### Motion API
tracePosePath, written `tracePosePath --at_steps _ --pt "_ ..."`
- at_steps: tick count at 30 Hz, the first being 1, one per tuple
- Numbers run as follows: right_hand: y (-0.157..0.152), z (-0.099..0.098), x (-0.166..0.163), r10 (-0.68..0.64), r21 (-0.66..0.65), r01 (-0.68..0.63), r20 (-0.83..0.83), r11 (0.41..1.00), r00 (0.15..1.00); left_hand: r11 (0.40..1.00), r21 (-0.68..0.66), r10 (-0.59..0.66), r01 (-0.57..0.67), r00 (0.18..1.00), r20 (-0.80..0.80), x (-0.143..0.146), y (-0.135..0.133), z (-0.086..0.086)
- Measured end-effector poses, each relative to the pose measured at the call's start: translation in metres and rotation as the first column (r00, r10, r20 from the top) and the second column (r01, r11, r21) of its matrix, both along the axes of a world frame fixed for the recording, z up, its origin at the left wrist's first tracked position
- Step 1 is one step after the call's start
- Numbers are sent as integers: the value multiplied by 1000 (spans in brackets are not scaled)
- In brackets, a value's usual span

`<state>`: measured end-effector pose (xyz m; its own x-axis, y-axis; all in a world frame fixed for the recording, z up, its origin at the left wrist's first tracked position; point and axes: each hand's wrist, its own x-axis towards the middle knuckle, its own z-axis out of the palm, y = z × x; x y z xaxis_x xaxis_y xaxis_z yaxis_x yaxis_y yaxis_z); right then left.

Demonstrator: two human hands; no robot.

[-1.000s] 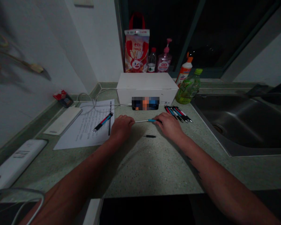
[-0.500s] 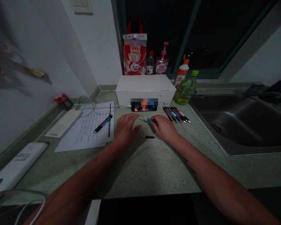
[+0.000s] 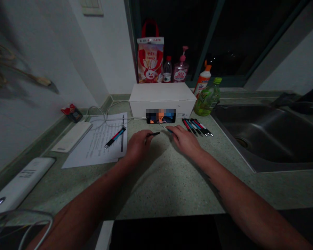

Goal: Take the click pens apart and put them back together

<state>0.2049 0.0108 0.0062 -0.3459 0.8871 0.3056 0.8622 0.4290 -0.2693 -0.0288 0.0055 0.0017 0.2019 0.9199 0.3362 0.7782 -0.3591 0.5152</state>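
My left hand [image 3: 137, 144] pinches a short black pen piece [image 3: 154, 133] just above the green speckled counter [image 3: 167, 180]. Facing it, my right hand [image 3: 185, 140] is closed on a thin pen refill with a blue section [image 3: 169, 130], whose tip points toward the black piece. The two parts are close but apart. A row of several red, blue and black pens [image 3: 197, 127] lies just right of my right hand. One more red and blue pen [image 3: 115, 136] rests on a printed sheet [image 3: 99, 144] to the left.
A white box [image 3: 162, 97] with a phone [image 3: 161, 116] leaning on it stands behind the hands. Bottles and a red-white bag line the window sill. A steel sink [image 3: 271, 139] is at the right. A white cable, a power bank [image 3: 17, 184] and a flat white pad [image 3: 71, 136] lie left.
My left hand let go of the refill's end, picked up the small black piece that lay on the counter, and raised it toward the refill held in my right hand.
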Motion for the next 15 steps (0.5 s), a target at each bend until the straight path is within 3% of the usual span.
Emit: tracePosePath --at_steps 4,15 --pt "-1 1 -2 44 -30 -43 50 999 998 993 6 118 -119 991 70 -11 8 1" --pt "-2 2 -3 37 -36 -33 125 999 992 993 86 76 -83 994 81 -14 10 -5"
